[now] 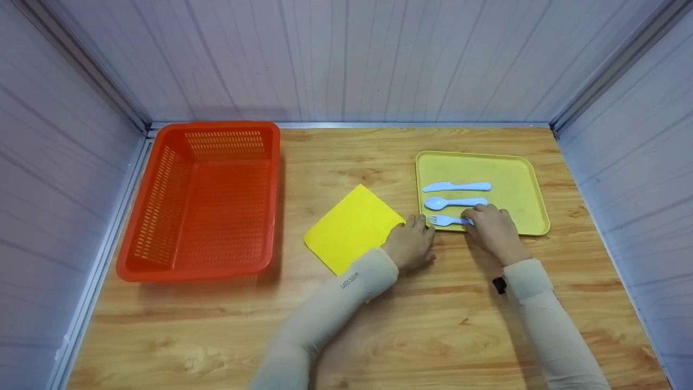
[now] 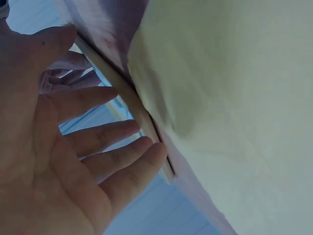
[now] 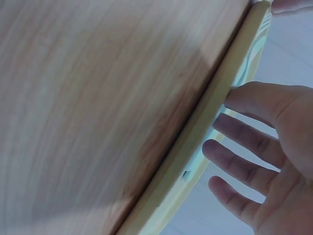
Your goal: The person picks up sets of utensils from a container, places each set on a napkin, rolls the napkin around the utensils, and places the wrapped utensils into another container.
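A light-blue plastic fork point(image 1: 443, 220) lies along the near side of the yellow tray point(image 1: 520, 196). Above it lie a matching spoon point(image 1: 436, 203) and knife point(image 1: 446, 187), with their handles to the right. My right hand point(image 1: 491, 227) pinches the fork's handle between thumb and forefinger, the other fingers point(image 3: 234, 156) loosely bent over the tray. At the tray's near-left corner is my left hand point(image 1: 410, 242), its fingers point(image 2: 105, 139) extended along the rim. Its wrist overlaps a bright yellow square sheet point(image 1: 352, 230), set diagonally on the table.
An orange plastic basket point(image 1: 273, 206) with slotted walls stands on the left of the wood-grain table point(image 1: 433, 336). Pale panel walls point(image 1: 346, 59) enclose the table at the back and on both sides.
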Tool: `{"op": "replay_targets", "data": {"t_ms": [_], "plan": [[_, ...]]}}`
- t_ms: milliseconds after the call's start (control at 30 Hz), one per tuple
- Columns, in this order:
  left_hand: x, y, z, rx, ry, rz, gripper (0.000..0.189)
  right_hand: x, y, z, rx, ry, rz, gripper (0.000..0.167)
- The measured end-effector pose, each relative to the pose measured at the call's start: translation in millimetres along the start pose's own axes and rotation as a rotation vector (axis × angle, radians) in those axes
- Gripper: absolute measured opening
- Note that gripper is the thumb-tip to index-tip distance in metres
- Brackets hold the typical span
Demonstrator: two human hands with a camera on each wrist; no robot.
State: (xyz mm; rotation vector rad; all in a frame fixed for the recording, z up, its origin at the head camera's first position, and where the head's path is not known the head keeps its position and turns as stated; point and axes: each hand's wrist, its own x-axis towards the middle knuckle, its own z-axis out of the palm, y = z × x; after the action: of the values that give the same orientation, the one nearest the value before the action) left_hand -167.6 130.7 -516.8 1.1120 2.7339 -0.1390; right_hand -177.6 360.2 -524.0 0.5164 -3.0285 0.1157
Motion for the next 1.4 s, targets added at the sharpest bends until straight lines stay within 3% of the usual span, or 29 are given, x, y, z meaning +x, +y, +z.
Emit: {"op": "replay_targets", "data": {"t_ms": [433, 733, 867, 1000, 1167, 1400], "plan": [[-2.5, 0.2, 1.5, 0.029, -0.029, 0.004, 0.069, 1.9, 1, 1, -0.001, -0.020, -0.021, 0.012], [-16.2, -11.2, -1.5, -0.112, -0.022, -0.015, 0.070, 7.8, -7, -3, -0.021, 0.012, -0.048, 0.011], [-34.2, -26.7, -0.7, -0.166, -0.022, -0.039, 0.068, 9.0, -15, -5, -0.019, 0.127, -0.085, 0.012], [-65.5, -51.8, 3.6, -0.220, -0.020, -0.134, 0.064, 17.9, -36, -7, 0.053, 0.192, -0.141, 0.015], [-104.5, -79.2, 10.8, -0.284, 0.001, -0.270, 0.060, 30.6, -69, -8, 0.214, 0.128, -0.134, 0.016], [-137.1, -99.2, 22.0, -0.293, 0.012, -0.337, 0.058, 50.8, -111, -4, 0.376, 0.050, -0.091, 0.015]]}}
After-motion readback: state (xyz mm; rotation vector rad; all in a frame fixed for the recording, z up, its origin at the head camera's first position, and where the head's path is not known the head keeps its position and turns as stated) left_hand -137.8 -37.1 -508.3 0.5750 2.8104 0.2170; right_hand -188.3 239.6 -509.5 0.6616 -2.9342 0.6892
